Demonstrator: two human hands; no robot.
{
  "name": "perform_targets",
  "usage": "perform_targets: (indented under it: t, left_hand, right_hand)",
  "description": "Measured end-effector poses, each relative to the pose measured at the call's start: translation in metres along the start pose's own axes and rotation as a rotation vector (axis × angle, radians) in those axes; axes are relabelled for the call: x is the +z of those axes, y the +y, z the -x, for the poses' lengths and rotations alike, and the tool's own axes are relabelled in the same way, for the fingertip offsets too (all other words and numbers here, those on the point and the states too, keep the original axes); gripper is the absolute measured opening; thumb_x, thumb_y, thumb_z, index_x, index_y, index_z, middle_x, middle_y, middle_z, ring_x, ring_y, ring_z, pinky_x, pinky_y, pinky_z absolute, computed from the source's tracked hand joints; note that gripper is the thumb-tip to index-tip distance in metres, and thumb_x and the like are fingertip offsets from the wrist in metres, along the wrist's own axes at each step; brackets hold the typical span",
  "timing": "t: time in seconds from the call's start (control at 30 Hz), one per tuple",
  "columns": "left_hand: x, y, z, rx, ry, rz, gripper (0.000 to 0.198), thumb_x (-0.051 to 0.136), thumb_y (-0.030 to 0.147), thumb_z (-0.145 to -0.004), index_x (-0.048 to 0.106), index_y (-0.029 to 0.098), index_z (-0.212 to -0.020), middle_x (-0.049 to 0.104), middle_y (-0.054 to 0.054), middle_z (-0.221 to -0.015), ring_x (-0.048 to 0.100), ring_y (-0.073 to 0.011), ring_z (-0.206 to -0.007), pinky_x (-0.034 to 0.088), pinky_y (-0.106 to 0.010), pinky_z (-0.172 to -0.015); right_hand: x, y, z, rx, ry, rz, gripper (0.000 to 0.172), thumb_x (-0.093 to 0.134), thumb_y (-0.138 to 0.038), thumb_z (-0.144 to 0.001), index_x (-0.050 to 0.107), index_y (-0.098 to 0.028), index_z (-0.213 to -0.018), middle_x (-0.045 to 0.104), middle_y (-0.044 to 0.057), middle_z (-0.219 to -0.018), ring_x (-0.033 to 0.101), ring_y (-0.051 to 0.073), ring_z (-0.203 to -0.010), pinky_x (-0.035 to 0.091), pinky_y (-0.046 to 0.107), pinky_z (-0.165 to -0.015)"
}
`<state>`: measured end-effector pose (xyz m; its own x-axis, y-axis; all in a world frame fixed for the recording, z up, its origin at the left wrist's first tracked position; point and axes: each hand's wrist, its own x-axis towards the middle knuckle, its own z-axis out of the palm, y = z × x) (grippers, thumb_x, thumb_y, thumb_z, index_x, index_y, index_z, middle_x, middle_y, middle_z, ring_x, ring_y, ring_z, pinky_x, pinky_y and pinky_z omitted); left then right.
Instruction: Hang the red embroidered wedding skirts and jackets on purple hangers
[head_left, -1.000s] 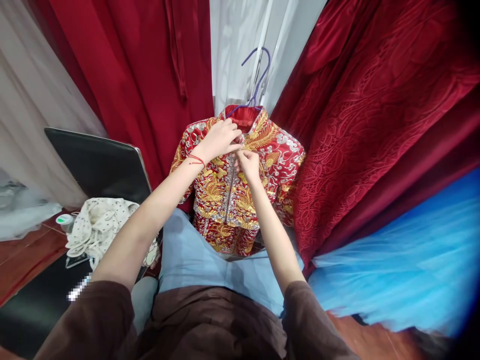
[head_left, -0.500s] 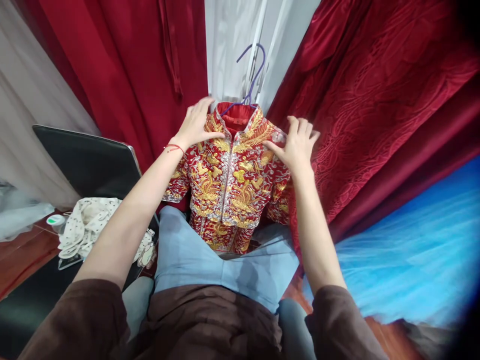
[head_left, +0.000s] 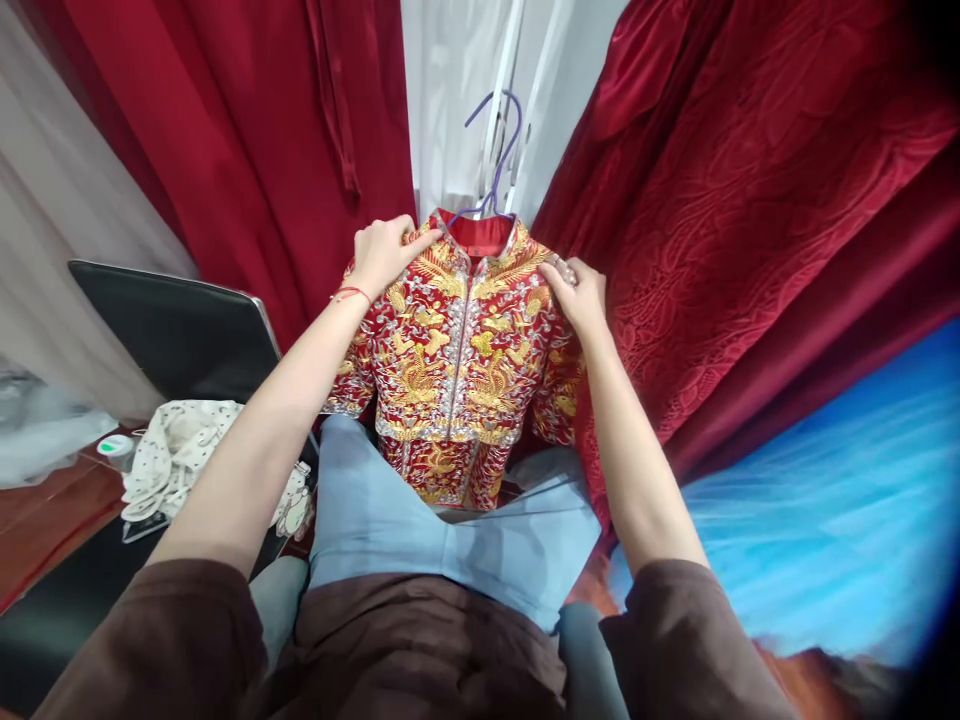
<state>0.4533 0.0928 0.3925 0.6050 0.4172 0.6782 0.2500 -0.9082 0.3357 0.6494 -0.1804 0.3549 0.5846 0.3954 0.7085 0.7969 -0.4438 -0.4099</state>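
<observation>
In front of my knees hangs a short red jacket, thickly embroidered in gold and silver, on a purple hanger. My left hand grips its shoulder beside the collar, thumb lying over the front. On the opposite shoulder my right hand holds the cloth with the thumb in front and the fingers curled behind. Below the jacket's hem shows a matching embroidered red skirt, partly hidden by my legs.
Dark red garments hang on the left and right. A black chair stands at left, with a white patterned cloth on its seat. Blue tulle spreads at lower right. White curtain hangs behind.
Both hands, fingers spread half a second ago, have closed on the jacket's shoulders. The left thumb has moved up toward the collar, and the jacket's shoulders sit more level.
</observation>
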Motion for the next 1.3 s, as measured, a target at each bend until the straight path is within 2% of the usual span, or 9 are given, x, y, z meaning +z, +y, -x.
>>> perform_targets:
  t: [0.17, 0.3, 0.43, 0.53, 0.77, 0.93, 1.07, 1.17, 1.3]
  left_hand:
    - [-0.002, -0.078, 0.025, -0.086, -0.079, 0.131, 0.051, 0.061, 0.063, -0.081, 0.065, 0.018, -0.103, 0.07, -0.007, -0.095, 0.063, -0.0239, -0.091, 0.047, -0.033, -0.083]
    - [0.002, -0.116, 0.054, -0.276, -0.137, 0.152, 0.044, 0.055, 0.057, -0.085, 0.065, 0.015, -0.075, 0.064, -0.006, -0.071, 0.061, -0.0204, -0.074, 0.045, -0.029, -0.067]
    - [-0.013, -0.113, 0.063, -0.312, 0.091, -0.083, 0.046, 0.06, 0.06, -0.08, 0.059, 0.017, -0.064, 0.059, -0.006, -0.063, 0.06, -0.0217, -0.071, 0.041, -0.031, -0.067]
    - [-0.021, -0.105, 0.068, -0.294, 0.141, -0.162, 0.046, 0.058, 0.062, -0.08, 0.06, 0.018, -0.066, 0.062, -0.008, -0.068, 0.061, -0.0245, -0.077, 0.041, -0.033, -0.071]
    - [-0.001, -0.112, 0.106, -0.361, 0.073, 0.185, 0.05, 0.06, 0.062, -0.078, 0.069, 0.015, -0.089, 0.072, -0.009, -0.09, 0.064, -0.0228, -0.089, 0.046, -0.027, -0.076]
    - [0.01, -0.139, 0.133, -0.591, -0.264, 0.582, 0.06, 0.082, 0.055, -0.056, 0.07, 0.013, -0.097, 0.075, -0.01, -0.096, 0.067, -0.0232, -0.086, 0.053, -0.03, -0.076]
    - [0.004, -0.139, 0.154, -0.659, -0.303, 0.247, 0.046, 0.075, 0.058, -0.061, 0.07, 0.015, -0.079, 0.074, -0.013, -0.083, 0.07, -0.0328, -0.09, 0.053, -0.038, -0.078]
    - [-0.011, -0.118, 0.163, -0.527, -0.291, -0.095, 0.042, 0.061, 0.058, -0.074, 0.069, 0.017, -0.074, 0.073, -0.018, -0.086, 0.069, -0.0391, -0.097, 0.052, -0.04, -0.081]
    - [-0.044, -0.089, 0.162, -0.471, -0.351, -0.222, 0.04, 0.048, 0.049, -0.084, 0.068, 0.016, -0.075, 0.072, -0.018, -0.084, 0.069, -0.0378, -0.093, 0.052, -0.038, -0.078]
  right_hand:
    - [-0.009, 0.03, 0.032, 0.041, -0.09, -0.203, 0.07, 0.06, -0.068, -0.08, 0.05, -0.015, -0.126, 0.066, 0.014, -0.117, 0.061, 0.023, -0.1, 0.048, 0.035, -0.089]
    - [-0.009, 0.048, 0.056, 0.106, -0.053, -0.204, 0.062, 0.037, -0.069, -0.091, 0.053, -0.015, -0.116, 0.066, 0.016, -0.115, 0.061, 0.023, -0.103, 0.047, 0.037, -0.094]
    - [-0.013, 0.06, 0.058, 0.132, 0.014, -0.075, 0.062, 0.034, -0.073, -0.09, 0.059, -0.016, -0.099, 0.067, 0.014, -0.096, 0.06, 0.023, -0.085, 0.048, 0.037, -0.083]
    - [-0.014, 0.063, 0.06, 0.182, 0.019, 0.035, 0.059, 0.038, -0.071, -0.091, 0.06, -0.017, -0.1, 0.067, 0.013, -0.085, 0.059, 0.023, -0.074, 0.047, 0.036, -0.074]
    - [0.002, 0.056, 0.081, 0.294, -0.067, -0.081, 0.068, 0.063, -0.062, -0.08, 0.054, -0.012, -0.126, 0.069, 0.021, -0.113, 0.067, 0.029, -0.097, 0.05, 0.039, -0.084]
    - [-0.002, 0.072, 0.096, 0.458, -0.26, -0.372, 0.043, 0.075, -0.043, -0.07, 0.069, -0.015, -0.101, 0.072, 0.017, -0.115, 0.067, 0.028, -0.107, 0.052, 0.038, -0.094]
    - [-0.026, 0.075, 0.114, 0.662, -0.217, -0.23, 0.026, 0.073, -0.034, -0.069, 0.07, -0.017, -0.088, 0.075, 0.015, -0.103, 0.07, 0.031, -0.099, 0.054, 0.041, -0.089]
    - [-0.053, 0.064, 0.133, 0.599, -0.164, -0.15, 0.033, 0.07, -0.049, -0.071, 0.07, -0.017, -0.082, 0.075, 0.013, -0.086, 0.07, 0.031, -0.083, 0.055, 0.04, -0.073]
    - [-0.085, 0.044, 0.152, 0.493, -0.155, -0.12, 0.042, 0.064, -0.06, -0.072, 0.068, -0.018, -0.077, 0.072, 0.01, -0.076, 0.066, 0.028, -0.069, 0.051, 0.036, -0.058]
